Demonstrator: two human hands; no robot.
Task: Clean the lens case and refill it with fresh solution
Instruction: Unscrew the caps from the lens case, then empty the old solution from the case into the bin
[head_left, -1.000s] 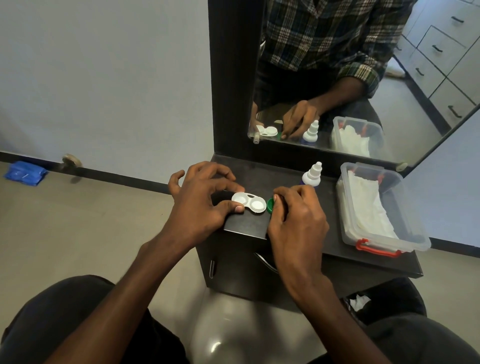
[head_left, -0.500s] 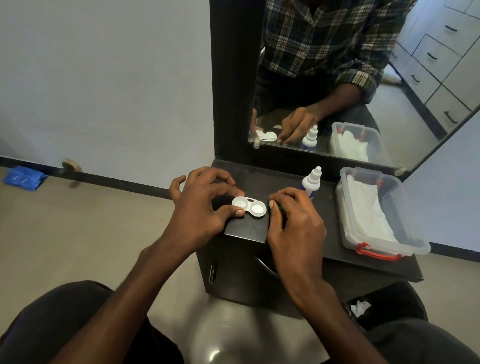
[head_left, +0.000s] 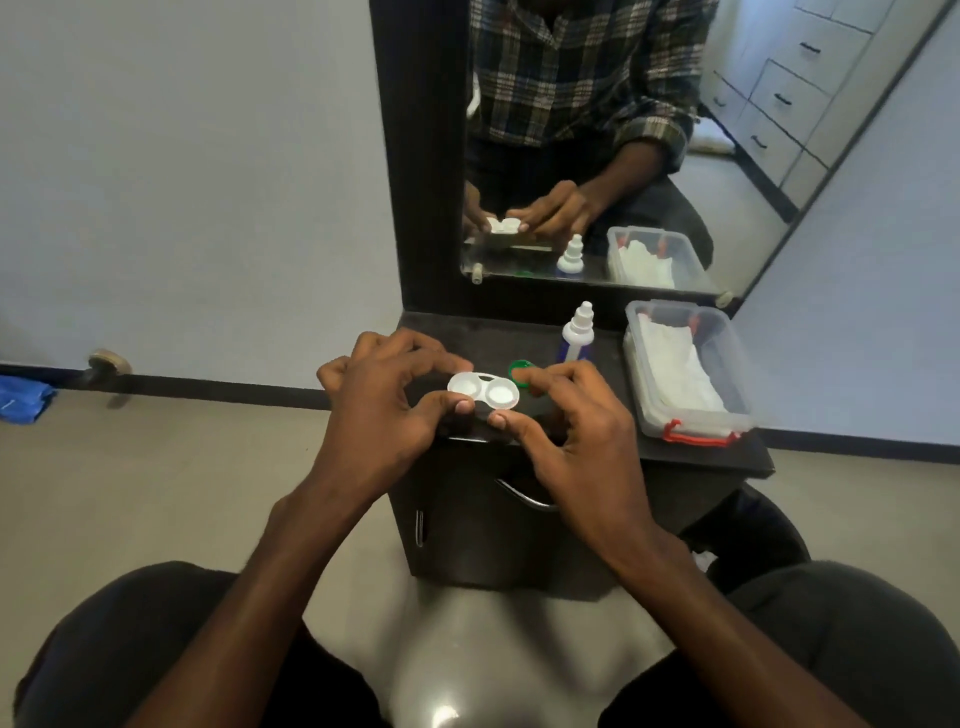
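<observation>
Lens case (head_left: 483, 390): white, two wells, both uncapped and facing up, held just above the front edge of the dark vanity top (head_left: 696, 457). Left hand (head_left: 384, 410) pinches the left well between thumb and curled fingers; right hand (head_left: 576, 426) has its thumb at the near edge of the right well and an index fingertip at the far side, so both hands grip the case. Wells look dry and white; whether any liquid sits in them cannot be told. Judgement: caps are off, so opening is done; wiping, refilling and recapping remain. Count: one case, two wells; one green cap (head_left: 521, 372) lying on the top just behind the right well, a second cap not in view. One solution bottle (head_left: 577, 332), white nozzle, upright and closed, untouched behind the cap. One clear plastic box (head_left: 737, 374) with red latch, holding white tissues, at the right. One mirror (head_left: 727, 156) behind, repeating the scene.
</observation>
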